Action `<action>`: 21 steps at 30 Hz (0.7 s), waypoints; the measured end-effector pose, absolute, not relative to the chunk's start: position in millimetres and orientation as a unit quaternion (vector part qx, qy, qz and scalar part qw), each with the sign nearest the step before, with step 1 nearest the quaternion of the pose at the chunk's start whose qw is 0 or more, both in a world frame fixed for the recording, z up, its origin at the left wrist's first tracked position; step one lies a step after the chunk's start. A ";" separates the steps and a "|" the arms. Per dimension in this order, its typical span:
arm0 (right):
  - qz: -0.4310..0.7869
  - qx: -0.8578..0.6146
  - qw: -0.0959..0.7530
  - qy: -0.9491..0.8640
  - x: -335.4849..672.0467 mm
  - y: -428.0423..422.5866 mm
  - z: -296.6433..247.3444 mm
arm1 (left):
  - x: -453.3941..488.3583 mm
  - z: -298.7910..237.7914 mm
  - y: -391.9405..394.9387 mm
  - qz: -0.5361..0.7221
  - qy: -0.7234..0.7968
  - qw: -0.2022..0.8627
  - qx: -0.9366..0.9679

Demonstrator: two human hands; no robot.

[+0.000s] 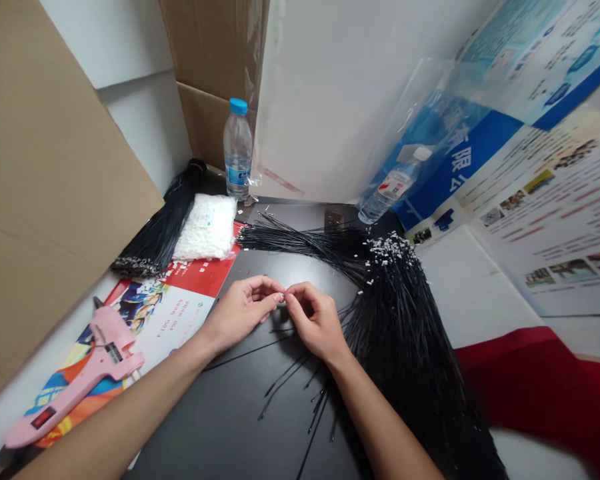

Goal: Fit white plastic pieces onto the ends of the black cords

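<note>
Over the dark tabletop (220,420), my two hands meet fingertip to fingertip. My left hand (245,307) pinches a tiny white piece (281,298), mostly covered by the thumb and fingers. Thumb and forefinger of my right hand (317,320) are pressed together against it; a dark thin end seems to show there, too small to name. Several loose black wires (285,373) lie beneath and in front of the hands. Right of my right hand spreads a large heap of black wires (405,333) with small white ends (393,250).
A pink glue gun (107,353) lies on a printed sheet (190,310) at left. Behind are a bag of white pieces (207,227), a black wire bundle (155,233), crossing wires (300,240) and two water bottles (238,147). Cardboard (65,187) rises at left; red cloth (530,380) lies right.
</note>
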State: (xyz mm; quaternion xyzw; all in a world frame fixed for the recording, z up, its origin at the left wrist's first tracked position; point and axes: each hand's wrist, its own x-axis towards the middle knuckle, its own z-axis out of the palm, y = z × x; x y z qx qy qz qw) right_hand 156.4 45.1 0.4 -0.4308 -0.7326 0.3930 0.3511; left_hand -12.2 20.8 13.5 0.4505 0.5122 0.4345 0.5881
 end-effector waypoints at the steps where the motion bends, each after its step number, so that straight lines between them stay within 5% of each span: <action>1: 0.395 -0.433 0.352 -0.730 156.6 45.4 0.2 | -12.2 13.6 20.8 0.439 0.516 0.580 0.453; 21: 0.416 -0.419 0.353 -0.726 155.3 47.9 0.8 | -11.0 5.1 20.8 0.504 0.473 0.644 0.327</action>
